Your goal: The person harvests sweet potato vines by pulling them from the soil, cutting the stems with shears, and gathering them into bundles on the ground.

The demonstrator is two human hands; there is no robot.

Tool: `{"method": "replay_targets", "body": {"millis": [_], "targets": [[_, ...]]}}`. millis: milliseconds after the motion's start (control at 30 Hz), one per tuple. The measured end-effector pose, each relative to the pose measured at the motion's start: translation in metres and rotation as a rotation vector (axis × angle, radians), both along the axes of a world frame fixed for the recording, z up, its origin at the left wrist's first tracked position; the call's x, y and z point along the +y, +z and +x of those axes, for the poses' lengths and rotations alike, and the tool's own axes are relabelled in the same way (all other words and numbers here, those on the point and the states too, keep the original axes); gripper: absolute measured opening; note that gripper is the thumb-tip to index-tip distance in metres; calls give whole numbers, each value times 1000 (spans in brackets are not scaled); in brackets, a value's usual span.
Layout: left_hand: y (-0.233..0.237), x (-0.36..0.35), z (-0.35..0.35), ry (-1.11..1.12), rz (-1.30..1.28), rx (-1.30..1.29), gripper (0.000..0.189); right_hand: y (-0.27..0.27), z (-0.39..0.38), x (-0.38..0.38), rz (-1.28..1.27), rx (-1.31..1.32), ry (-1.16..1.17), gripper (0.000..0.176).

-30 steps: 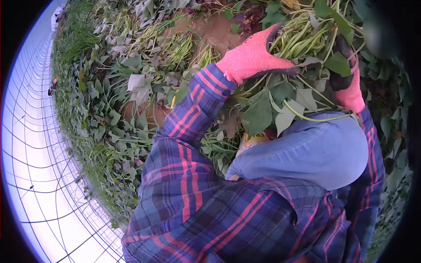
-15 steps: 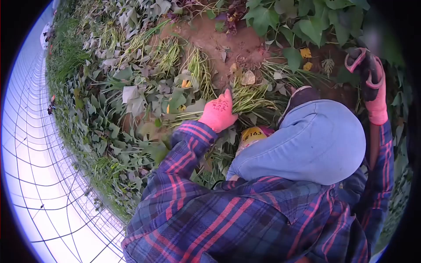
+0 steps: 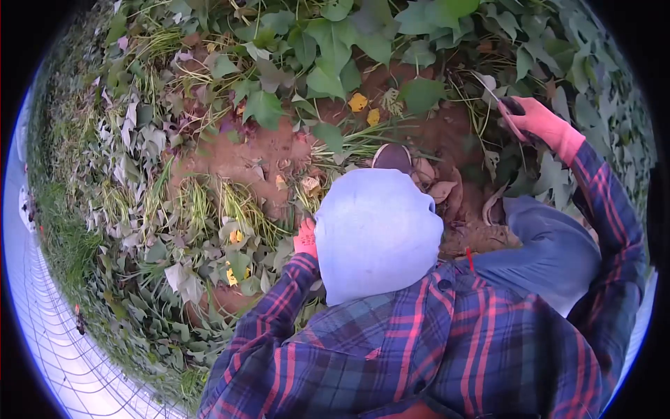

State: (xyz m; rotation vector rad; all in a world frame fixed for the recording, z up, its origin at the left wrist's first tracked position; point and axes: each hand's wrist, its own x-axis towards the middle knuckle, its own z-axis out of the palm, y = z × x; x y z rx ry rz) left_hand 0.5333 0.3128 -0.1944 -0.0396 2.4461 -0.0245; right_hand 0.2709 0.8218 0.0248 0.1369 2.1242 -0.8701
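My left hand (image 3: 306,239), in a pink glove with dark print, is low beside my bent knee, near cut green stems (image 3: 244,209). The knee hides part of this hand, so its grip does not show. At the right, my right hand (image 3: 541,126), in a pink glove with a dark palm, is closed around a thin-bladed cutting tool. Its pale narrow blade (image 3: 486,85) points up and left among leafy vines (image 3: 478,115). The handle is mostly hidden in the glove.
Broad green leaves (image 3: 328,49) grow across the top. Bare reddish soil (image 3: 244,164) shows between wilted vines and yellow leaves (image 3: 358,103). My light-blue knee (image 3: 377,230) and dark shoe (image 3: 393,158) fill the middle. A wire-grid wall (image 3: 56,335) runs along the left.
The view has swung right. My left hand has gone from lying over the stems to partly behind my knee. My right hand has reached forward and left into the vines, its blade now visible.
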Motion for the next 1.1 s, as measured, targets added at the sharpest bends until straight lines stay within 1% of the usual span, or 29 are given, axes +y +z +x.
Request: {"method": "replay_targets", "body": {"millis": [33, 67, 133, 200, 233, 267, 300, 333, 367, 400, 433, 467, 533, 567, 600, 633, 667, 733, 767, 800, 833, 867, 900, 933, 967, 1000, 1067, 1100], "targets": [[11, -10, -17, -17, -3, 6, 38, -7, 2, 16, -32, 23, -16, 23], [20, -23, -40, -106, 42, -43, 35, -10, 3, 24, -39, 30, -32, 23], [36, -42, -92, -281, 130, -148, 30, -16, 4, 42, -41, -12, -171, 24], [60, -29, -148, -450, 219, -264, 28, -32, 3, 60, -42, 25, -217, 27], [114, 20, -193, -514, 209, -300, 31, -42, 1, 69, -11, 91, -186, 28], [147, 58, -224, -496, 363, -229, 32, -48, 3, 77, 23, 158, -157, 31], [171, 93, -248, -475, 517, -156, 33, -47, 3, 80, 46, 201, -75, 33], [187, 127, -269, -548, 628, -96, 33, -44, 7, 76, 143, 66, -210, 35], [199, 161, -293, -659, 669, -142, 28, -60, 13, 92, 97, 61, -69, 34], [202, 194, -312, -692, 741, -164, 28, -79, 20, 107, 49, 54, 75, 34], [205, 218, -331, -677, 820, -198, 28, -76, 28, 99, -3, 161, 198, 34], [197, 252, -347, -703, 882, -118, 29, -88, 40, 101, -41, 52, 63, 33], [173, 317, -376, -775, 935, -46, 31, -79, 54, 87, -122, -23, -51, 30], [156, 346, -387, -725, 971, -43, 34, -77, 59, 83, -158, -40, -73, 28], [138, 374, -392, -688, 952, 102, 32, -75, 62, 80, -194, -56, -92, 26], [115, 399, -399, -641, 872, 134, 31, -72, 65, 77, -207, -73, -130, 21], [93, 416, -404, -656, 876, 121, 31, -66, 66, 73, -207, -77, -149, 21], [57, 445, -409, -1205, 690, 376, 32, -53, 66, 76, -219, -95, -166, 31], [52, 451, -401, -989, 838, 91, 34, -44, 66, 79, -287, -78, -166, 29], [27, 448, -384, -944, 958, 206, 36, -33, 65, 85, -288, -78, -177, 29], [16, 442, -374, -994, 973, 181, 39, -20, 63, 91, -358, -127, -154, 26], [17, 433, -363, -1039, 985, 154, 42, -8, 60, 95, -433, -178, -128, 24], [22, 414, -351, -1043, 960, 17, 47, 4, 55, 97, -442, -183, -130, 24], [30, 400, -348, -1048, 932, -114, 52, 14, 50, 101, -494, -210, -267, 23], [19, 389, -347, -1143, 893, -165, 61, 19, 46, 101, -544, -239, -408, 24], [8, 375, -348, -1427, 799, -78, 63, 19, 44, 95, -496, -199, -647, 29], [17, 350, -352, -1648, 633, -67, 61, -7, 35, 96, -517, -20, -529, 22], [13, 341, -354, -1651, 634, -70, 61, -14, 30, 93, -469, 80, -352, 17]]}}
